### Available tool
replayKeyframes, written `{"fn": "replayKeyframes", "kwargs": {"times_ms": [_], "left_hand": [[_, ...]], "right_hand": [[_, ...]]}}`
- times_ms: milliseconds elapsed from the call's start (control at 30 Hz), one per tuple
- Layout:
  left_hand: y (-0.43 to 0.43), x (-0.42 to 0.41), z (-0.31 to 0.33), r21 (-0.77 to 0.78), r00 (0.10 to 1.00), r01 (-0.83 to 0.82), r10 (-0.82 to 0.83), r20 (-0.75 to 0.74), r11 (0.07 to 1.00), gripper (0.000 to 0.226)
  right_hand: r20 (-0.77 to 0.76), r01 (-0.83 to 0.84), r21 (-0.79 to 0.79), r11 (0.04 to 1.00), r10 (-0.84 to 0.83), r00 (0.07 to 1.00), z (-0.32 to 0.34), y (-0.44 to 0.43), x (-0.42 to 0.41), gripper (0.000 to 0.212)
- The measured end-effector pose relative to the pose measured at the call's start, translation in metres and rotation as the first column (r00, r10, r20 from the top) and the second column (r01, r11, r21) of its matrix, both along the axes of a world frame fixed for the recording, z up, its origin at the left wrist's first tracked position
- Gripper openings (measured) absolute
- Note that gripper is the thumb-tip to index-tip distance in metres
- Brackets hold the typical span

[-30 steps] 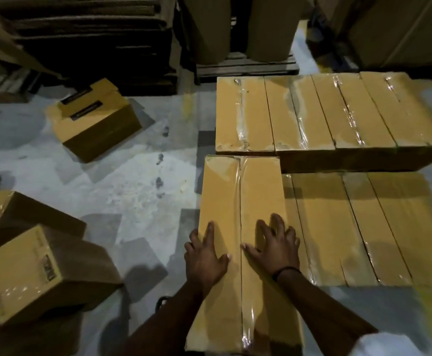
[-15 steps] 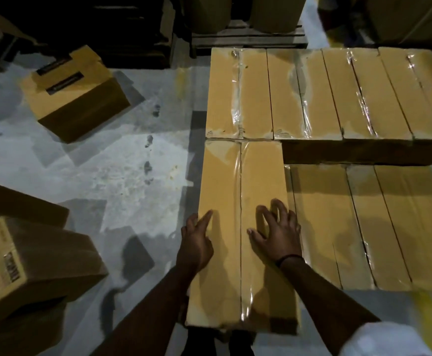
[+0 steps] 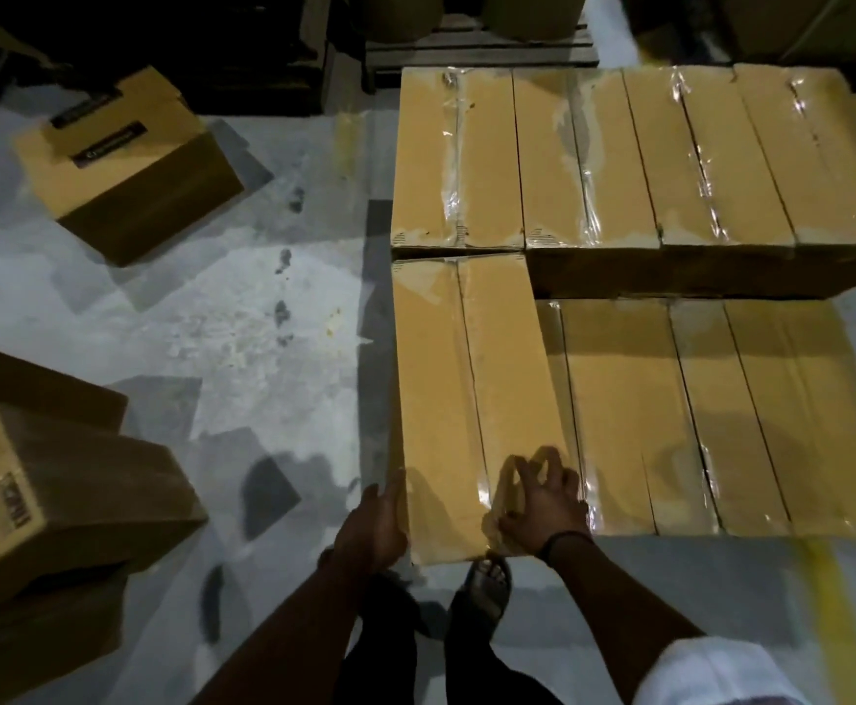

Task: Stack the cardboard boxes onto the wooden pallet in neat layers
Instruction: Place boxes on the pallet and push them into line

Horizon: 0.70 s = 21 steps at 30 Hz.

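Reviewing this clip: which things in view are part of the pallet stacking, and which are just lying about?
Job: left hand, right hand, the box they touch, raised back row, lower front layer; probably also the labelled floor box and the near floor box, awaiting stacking.
Lying about: far pallet carrying rolls, yellow floor line.

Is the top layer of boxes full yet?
No, the front-right boxes lie uncovered, a step lower than the box beside them.

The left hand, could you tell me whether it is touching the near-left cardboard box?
Touching. The head view shows the left hand pressed against the left side of the near-left cardboard box, no gap.
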<state>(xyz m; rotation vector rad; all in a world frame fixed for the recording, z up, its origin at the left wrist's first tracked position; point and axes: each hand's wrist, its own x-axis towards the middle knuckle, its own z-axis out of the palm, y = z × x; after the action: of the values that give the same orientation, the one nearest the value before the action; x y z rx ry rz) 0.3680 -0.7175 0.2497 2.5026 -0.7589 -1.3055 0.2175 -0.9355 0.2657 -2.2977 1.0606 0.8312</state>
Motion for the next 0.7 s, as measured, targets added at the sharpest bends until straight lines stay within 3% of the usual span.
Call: {"fn": "replayKeyframes", "kwargs": {"times_ms": [67,167,267,467,567,700], "left_hand": [[0.005,-0.017,-0.005,-0.038,0.999,-0.027,0.026,-0.035,0.999,0.110],[0.002,-0.046,-0.004,-0.100,0.996,-0.069,0.063,-0.058,0.993,0.111],[-0.003,-0.071,-0.006,-0.085,0.996,-0.080,0.081,0.019,0.993,0.114],[0.005,-0.087,-0.016,0.056,0.943,0.043,-0.059,0.328,0.998,0.111],[0.020,-0.079,-0.025,0.015,0.933,0.024,-0.028,0.359,1.000,0.095],[0.034,-0.071,-0.035,-0.006,0.942,-0.001,0.003,0.336,1.000,0.092]], "right_hand": [[-0.026,0.052,0.041,0.998,-0.051,0.998,-0.012,0.000,-0.022,0.115],[0.002,-0.027,0.070,0.997,0.027,1.000,-0.022,-0.006,-0.043,0.123],[0.040,-0.100,0.053,0.994,0.098,0.994,-0.021,-0.010,-0.050,0.118],[0.083,-0.205,-0.008,0.979,0.205,0.975,-0.027,0.000,-0.064,0.102],[0.142,-0.180,-0.048,0.982,0.186,0.972,-0.033,0.013,-0.064,0.091],[0.198,-0.150,-0.079,0.986,0.163,0.967,-0.036,0.033,-0.063,0.082]]}}
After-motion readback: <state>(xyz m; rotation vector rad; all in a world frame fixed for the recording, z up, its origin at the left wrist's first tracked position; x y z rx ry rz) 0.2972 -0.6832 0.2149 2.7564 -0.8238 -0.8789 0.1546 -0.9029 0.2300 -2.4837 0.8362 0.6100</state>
